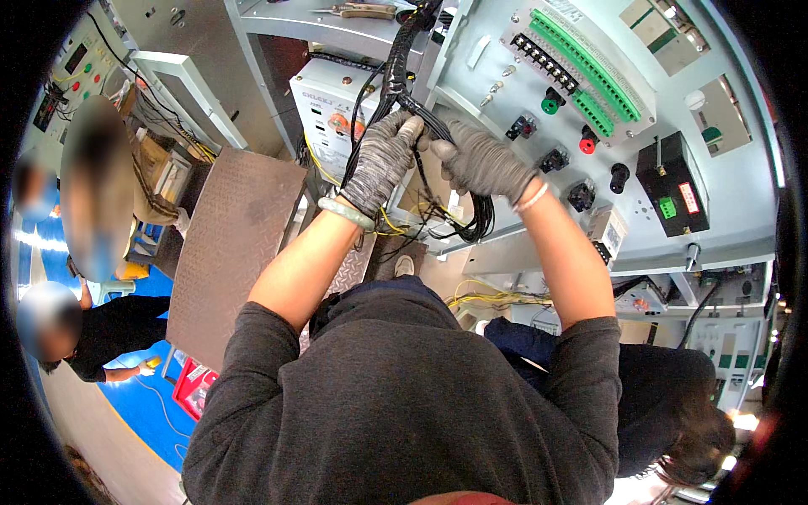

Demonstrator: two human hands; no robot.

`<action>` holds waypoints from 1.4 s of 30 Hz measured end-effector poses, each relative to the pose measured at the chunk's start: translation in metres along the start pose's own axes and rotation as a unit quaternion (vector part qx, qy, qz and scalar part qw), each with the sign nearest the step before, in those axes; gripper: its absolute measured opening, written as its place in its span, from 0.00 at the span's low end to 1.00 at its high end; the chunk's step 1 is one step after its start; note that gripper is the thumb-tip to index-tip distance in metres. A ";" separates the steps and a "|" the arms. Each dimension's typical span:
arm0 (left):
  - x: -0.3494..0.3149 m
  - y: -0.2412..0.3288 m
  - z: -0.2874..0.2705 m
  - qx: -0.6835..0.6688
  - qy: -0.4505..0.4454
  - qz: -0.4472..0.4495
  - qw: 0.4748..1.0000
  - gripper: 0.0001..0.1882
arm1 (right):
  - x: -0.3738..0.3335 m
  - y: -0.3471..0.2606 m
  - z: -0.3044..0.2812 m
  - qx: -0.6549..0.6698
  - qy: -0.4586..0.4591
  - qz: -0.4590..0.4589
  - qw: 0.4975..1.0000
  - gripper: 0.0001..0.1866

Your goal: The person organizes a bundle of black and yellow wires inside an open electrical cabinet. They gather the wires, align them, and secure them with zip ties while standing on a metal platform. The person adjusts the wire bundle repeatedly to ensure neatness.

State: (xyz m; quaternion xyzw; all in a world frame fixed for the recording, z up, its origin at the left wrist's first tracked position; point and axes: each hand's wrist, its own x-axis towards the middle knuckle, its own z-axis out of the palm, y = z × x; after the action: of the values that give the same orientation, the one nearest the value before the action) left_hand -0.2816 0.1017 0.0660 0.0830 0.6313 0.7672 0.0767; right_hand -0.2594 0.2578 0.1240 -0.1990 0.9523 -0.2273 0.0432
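- Two gloved hands work at the middle of the view, in front of a large pale grey metal control panel [673, 210] that fills the upper right.
- A grey diamond-plate metal step [231, 244] stands at the left, below the panel's level, with a blue floor [151, 404] beyond it.
- A white box-shaped unit with orange knobs [324, 109] sits behind the wrists, just left of the bundle.
- A long green terminal strip [589, 63] runs slantwise across the upper part of the panel, with a black terminal row beside it.
- A thick bundle of black wires [396, 76] hangs from above and passes between the hands, its lower loop drooping near the right wrist.
- The left hand [383, 160], in a grey knit glove, is closed around the bundle.
- The right hand [484, 160], gloved likewise, grips the same wires just beside the left.
- Thin yellow wires [497, 296] trail below the panel's edge.
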 end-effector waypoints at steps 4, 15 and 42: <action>0.001 0.000 -0.004 0.051 0.000 0.005 0.999 0.12 | -0.004 -0.023 0.009 -0.188 0.026 0.091 0.978 0.17; -0.016 0.024 -0.006 0.104 -0.088 0.073 0.988 0.14 | 0.005 0.006 0.028 -0.095 0.138 0.020 0.986 0.24; 0.026 -0.048 0.007 -0.138 0.028 -0.025 0.990 0.13 | -0.029 -0.043 -0.006 -0.221 0.219 -0.077 0.947 0.12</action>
State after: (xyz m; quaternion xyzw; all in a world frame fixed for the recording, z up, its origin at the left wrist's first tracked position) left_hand -0.3052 0.1234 0.0210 0.0344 0.5234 0.8467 0.0894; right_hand -0.2183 0.2372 0.1486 -0.2218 0.9463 -0.0522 -0.2293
